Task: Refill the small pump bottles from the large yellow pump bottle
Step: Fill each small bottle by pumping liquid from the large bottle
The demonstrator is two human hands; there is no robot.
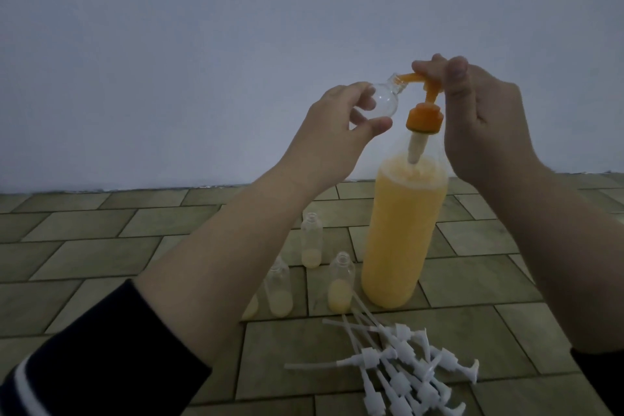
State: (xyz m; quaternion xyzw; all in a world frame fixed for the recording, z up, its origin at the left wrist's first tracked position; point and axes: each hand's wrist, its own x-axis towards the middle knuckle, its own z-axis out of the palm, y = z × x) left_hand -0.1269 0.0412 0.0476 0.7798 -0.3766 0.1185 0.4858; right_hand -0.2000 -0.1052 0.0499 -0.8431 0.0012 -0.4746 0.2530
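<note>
The large yellow pump bottle (401,233) stands upright on the tiled floor, nearly full, with an orange pump head (526,91) raised on top. My right hand (483,125) grips the pump head from above. My left hand (341,132) holds a small clear empty bottle (150,100) tilted, its mouth against the orange nozzle tip. Three small open bottles (311,240) (341,284) (279,290), each with a little pale yellow liquid at the bottom, stand left of the big bottle. Another is mostly hidden behind my left forearm.
A pile of several white pump tops with long dip tubes (408,368) lies on the floor in front of the big bottle. A plain pale wall (202,44) rises behind the tiled floor (101,240).
</note>
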